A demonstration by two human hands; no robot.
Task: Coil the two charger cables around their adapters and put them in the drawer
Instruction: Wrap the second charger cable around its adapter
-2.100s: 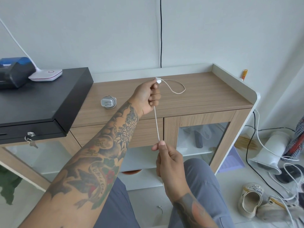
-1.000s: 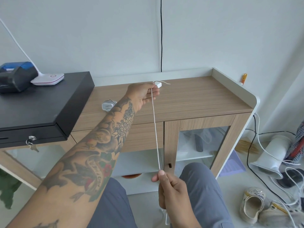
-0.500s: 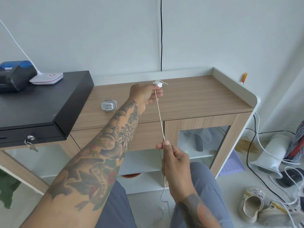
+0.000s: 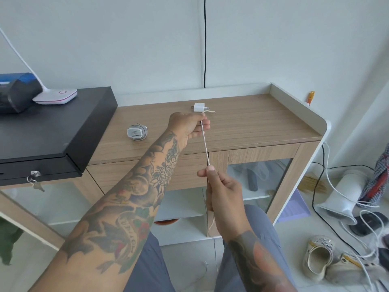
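Note:
A small white adapter sticks up from the fingers of my left hand, which grips it over the wooden cabinet top. Its white cable runs taut down to my right hand, pinched between thumb and forefinger, then hangs slack toward the floor. A second adapter with its cable coiled around it lies on the cabinet top to the left of my left hand. The closed drawer front sits under the top, partly behind my forearm.
A black cash box with keys stands on the left, carrying a white lamp base and a blue-black device. On the floor to the right are white cords, a white fan-like unit and shoes.
My right hand slid down the cable and came back up near the drawer front. The loose loop of cable beside the adapter has shrunk to a short tail.

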